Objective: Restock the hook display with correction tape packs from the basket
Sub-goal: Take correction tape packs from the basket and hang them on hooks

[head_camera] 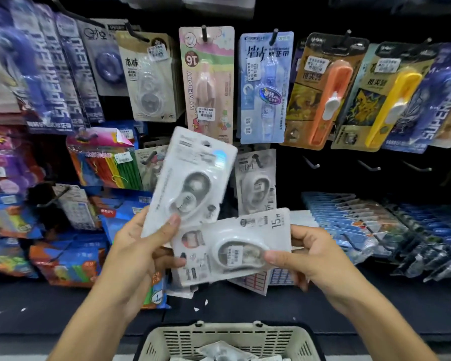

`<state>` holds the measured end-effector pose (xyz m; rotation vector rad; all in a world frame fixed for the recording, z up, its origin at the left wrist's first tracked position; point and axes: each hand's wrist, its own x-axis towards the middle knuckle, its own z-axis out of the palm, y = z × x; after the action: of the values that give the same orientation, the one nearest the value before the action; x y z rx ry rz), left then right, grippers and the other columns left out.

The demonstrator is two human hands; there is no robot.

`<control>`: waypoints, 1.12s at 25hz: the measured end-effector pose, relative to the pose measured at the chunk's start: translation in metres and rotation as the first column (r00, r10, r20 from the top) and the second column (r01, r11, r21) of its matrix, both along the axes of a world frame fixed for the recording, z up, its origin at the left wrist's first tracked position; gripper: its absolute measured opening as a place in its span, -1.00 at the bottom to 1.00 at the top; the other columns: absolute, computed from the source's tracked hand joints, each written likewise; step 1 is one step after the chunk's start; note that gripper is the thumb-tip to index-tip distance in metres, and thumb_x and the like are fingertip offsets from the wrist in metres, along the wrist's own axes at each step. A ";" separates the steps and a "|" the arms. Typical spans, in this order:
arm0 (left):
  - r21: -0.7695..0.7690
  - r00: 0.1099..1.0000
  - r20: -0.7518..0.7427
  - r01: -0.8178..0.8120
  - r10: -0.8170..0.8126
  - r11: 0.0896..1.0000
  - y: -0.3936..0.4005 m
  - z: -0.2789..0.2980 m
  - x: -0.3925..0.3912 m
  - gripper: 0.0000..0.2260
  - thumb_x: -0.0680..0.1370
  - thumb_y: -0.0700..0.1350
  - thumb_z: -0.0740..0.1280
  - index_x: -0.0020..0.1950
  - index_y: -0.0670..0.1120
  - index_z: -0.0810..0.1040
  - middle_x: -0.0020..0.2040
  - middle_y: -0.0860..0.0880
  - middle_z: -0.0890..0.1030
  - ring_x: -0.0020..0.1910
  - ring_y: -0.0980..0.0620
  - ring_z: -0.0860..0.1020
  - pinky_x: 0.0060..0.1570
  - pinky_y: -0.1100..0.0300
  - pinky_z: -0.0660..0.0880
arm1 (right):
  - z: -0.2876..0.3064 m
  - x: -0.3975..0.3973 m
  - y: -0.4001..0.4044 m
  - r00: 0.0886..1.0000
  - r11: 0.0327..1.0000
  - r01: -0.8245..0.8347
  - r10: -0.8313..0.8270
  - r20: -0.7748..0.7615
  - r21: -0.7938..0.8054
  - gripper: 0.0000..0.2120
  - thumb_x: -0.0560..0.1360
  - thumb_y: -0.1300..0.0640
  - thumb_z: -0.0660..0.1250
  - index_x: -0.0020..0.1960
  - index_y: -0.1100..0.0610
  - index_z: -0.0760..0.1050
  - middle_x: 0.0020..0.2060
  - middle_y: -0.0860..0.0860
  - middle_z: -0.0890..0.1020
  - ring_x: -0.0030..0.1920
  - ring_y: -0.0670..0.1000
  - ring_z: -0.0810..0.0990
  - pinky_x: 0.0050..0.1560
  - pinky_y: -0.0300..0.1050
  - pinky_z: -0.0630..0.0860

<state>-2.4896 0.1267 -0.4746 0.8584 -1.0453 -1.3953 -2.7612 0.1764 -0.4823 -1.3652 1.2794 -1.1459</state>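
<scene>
While two white correction tape packs are out of the basket point(227, 340), neither hangs yet: the upright pack point(190, 178) is pinched in the left hand point(143, 246), and the sideways pack point(235, 246) is gripped by the right hand point(307, 254). Matching white packs point(255, 183) already hang on a hook just behind, so hanging seems next. More packs lie in the basket below, and bare hooks point(367, 166) wait to the right.

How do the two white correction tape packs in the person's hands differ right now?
The upper pack stands nearly upright, pinched by the left hand; the lower pack lies sideways, pinched by the right hand. The lower pack carries a price sticker on its blister; the upper pack shows none. Both are white packs with oval dispensers.
</scene>
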 end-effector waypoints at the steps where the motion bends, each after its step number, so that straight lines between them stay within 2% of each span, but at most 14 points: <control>1: 0.026 0.997 -0.057 -0.058 0.059 0.998 -0.002 0.000 0.001 -0.66 0.36 -0.06 0.48 0.12 0.01 0.67 -0.01 -0.07 0.76 -0.34 0.01 0.70 -0.48 0.24 0.60 | -0.005 -0.001 0.000 0.992 0.998 0.065 -0.067 0.105 0.025 -0.65 0.25 0.09 0.66 0.01 0.03 0.70 -0.09 0.11 0.75 -0.50 -0.03 0.57 -0.53 -0.22 0.47; 3: 0.056 0.982 -0.106 -0.151 0.157 0.987 -0.006 0.001 0.005 -0.70 0.39 -0.06 0.44 0.12 0.02 0.66 0.00 -0.06 0.76 -0.29 0.01 0.72 -0.44 0.26 0.61 | -0.011 0.000 -0.002 0.918 0.979 0.177 -0.200 0.342 0.097 -0.61 0.28 0.02 0.60 0.07 0.09 0.66 -0.10 0.18 0.73 -0.49 0.03 0.59 -0.54 -0.18 0.51; 4: 0.061 0.978 -0.113 -0.170 0.176 0.984 -0.006 0.001 0.006 -0.69 0.40 -0.06 0.44 0.14 0.01 0.65 0.01 -0.07 0.76 -0.27 0.02 0.72 -0.43 0.26 0.61 | -0.012 0.001 -0.004 0.890 0.967 0.222 -0.253 0.380 0.123 -0.59 0.31 -0.01 0.55 0.11 0.10 0.63 -0.11 0.19 0.73 -0.48 0.04 0.61 -0.53 -0.18 0.53; 7: 0.049 0.985 -0.079 -0.152 0.156 0.987 -0.002 -0.001 -0.001 -0.68 0.39 -0.07 0.45 0.15 -0.01 0.65 0.02 -0.08 0.75 -0.26 0.04 0.72 -0.41 0.26 0.62 | -0.015 0.007 -0.008 0.850 0.943 0.298 -0.334 0.407 0.150 -0.68 0.47 0.03 0.46 0.18 0.15 0.59 -0.10 0.17 0.75 -0.44 0.03 0.65 -0.50 -0.19 0.57; 11: 0.014 0.993 -0.045 -0.113 0.114 0.993 0.002 -0.006 -0.013 -0.69 0.41 -0.07 0.46 0.14 0.00 0.66 0.06 -0.08 0.75 -0.19 0.02 0.72 -0.40 0.24 0.62 | -0.024 0.024 -0.005 0.686 0.866 0.444 -0.493 0.535 0.229 -0.82 0.56 0.11 0.41 0.08 0.18 0.53 -0.36 0.06 0.69 -0.47 0.08 0.65 -0.53 -0.16 0.56; 14: 0.004 0.994 -0.040 -0.098 0.098 0.995 0.002 -0.008 -0.016 -0.65 0.36 -0.02 0.49 0.14 0.02 0.67 0.08 -0.09 0.74 -0.16 0.01 0.72 -0.39 0.24 0.62 | -0.027 0.030 -0.003 0.708 0.857 0.473 -0.509 0.489 0.207 -0.77 0.58 0.03 0.38 0.03 0.20 0.51 -0.52 0.03 0.50 -0.59 0.00 0.43 -0.61 -0.18 0.38; 16: -0.004 0.996 -0.031 -0.085 0.085 0.996 0.003 -0.009 -0.018 -0.65 0.30 0.02 0.51 0.08 0.07 0.70 0.08 -0.09 0.74 -0.15 -0.01 0.72 -0.39 0.23 0.62 | -0.023 0.033 -0.003 0.719 0.894 0.390 -0.445 0.533 0.221 -0.78 0.52 0.05 0.43 0.03 0.15 0.47 -0.48 0.00 0.52 -0.56 -0.03 0.45 -0.59 -0.17 0.39; 18: -0.009 0.998 -0.014 -0.054 0.054 0.999 0.004 -0.011 -0.022 -0.68 0.30 0.03 0.51 0.05 0.12 0.71 0.06 -0.08 0.75 -0.14 -0.01 0.72 -0.38 0.22 0.63 | -0.020 0.037 -0.002 0.656 0.937 0.216 -0.347 0.670 0.275 -0.61 0.39 0.14 0.49 0.13 0.10 0.40 -0.13 0.10 0.73 -0.25 0.05 0.74 -0.37 -0.07 0.62; 19: -0.013 0.999 0.013 -0.032 0.032 0.999 0.005 -0.013 -0.025 -0.70 0.32 0.03 0.50 0.05 0.14 0.71 0.05 -0.08 0.75 -0.13 -0.01 0.72 -0.37 0.22 0.63 | -0.021 0.040 0.000 0.640 0.945 0.146 -0.315 0.701 0.292 -0.50 0.36 0.16 0.52 0.21 0.06 0.39 0.05 0.14 0.72 -0.09 0.14 0.76 -0.23 0.01 0.67; 21: -0.036 0.995 0.092 0.037 -0.033 0.999 0.009 -0.017 -0.038 -0.73 0.38 0.00 0.48 0.07 0.11 0.70 0.03 -0.07 0.75 -0.11 0.00 0.73 -0.35 0.22 0.62 | -0.023 0.050 0.005 0.778 0.969 0.002 -0.158 0.609 0.249 -0.42 0.36 0.10 0.59 0.31 0.00 0.46 0.15 0.13 0.70 0.06 0.24 0.72 -0.06 0.06 0.67; 22: -0.067 0.986 0.144 0.094 -0.083 0.993 0.012 -0.018 -0.047 -0.74 0.40 -0.03 0.47 0.09 0.09 0.69 0.03 -0.05 0.75 -0.09 0.00 0.73 -0.30 0.24 0.62 | -0.024 0.057 0.006 0.845 0.979 -0.059 -0.054 0.533 0.193 -0.49 0.39 0.04 0.59 0.29 -0.01 0.52 0.13 0.13 0.71 0.06 0.24 0.72 -0.07 0.02 0.67; 24: -0.139 0.948 0.287 0.187 -0.142 0.972 0.015 -0.016 -0.060 -0.78 0.48 -0.02 0.48 0.12 0.10 0.66 0.04 0.03 0.75 0.00 0.03 0.72 -0.15 0.24 0.63 | -0.024 0.064 0.005 0.894 0.996 0.015 -0.055 0.445 0.093 -0.67 0.50 0.05 0.51 0.22 0.05 0.57 -0.02 0.13 0.75 -0.16 0.16 0.75 -0.29 -0.09 0.65; 26: -0.223 0.872 0.483 0.211 -0.080 0.952 0.010 -0.011 -0.062 -0.77 0.54 0.09 0.43 0.19 0.16 0.60 0.12 0.14 0.71 0.11 0.13 0.66 0.07 0.15 0.60 | -0.020 0.056 -0.003 0.890 0.971 0.232 -0.235 0.390 0.055 -0.82 0.60 0.16 0.37 0.20 0.11 0.52 -0.26 0.11 0.72 -0.50 0.03 0.58 -0.51 -0.16 0.50; 28: -0.334 0.675 0.725 0.170 0.138 0.927 -0.001 -0.008 -0.052 -0.63 0.54 0.17 0.38 0.33 0.21 0.47 0.30 0.25 0.55 0.29 0.22 0.49 0.28 0.14 0.43 | -0.016 0.041 -0.008 0.891 0.942 0.335 -0.328 0.313 0.030 -0.87 0.63 0.22 0.31 0.17 0.12 0.52 -0.37 0.07 0.65 -0.60 -0.03 0.41 -0.57 -0.21 0.38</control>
<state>-2.5416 0.1255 -0.4823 1.1535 -1.8837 -0.7729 -2.7206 0.1683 -0.4983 -0.9482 1.2933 -1.5500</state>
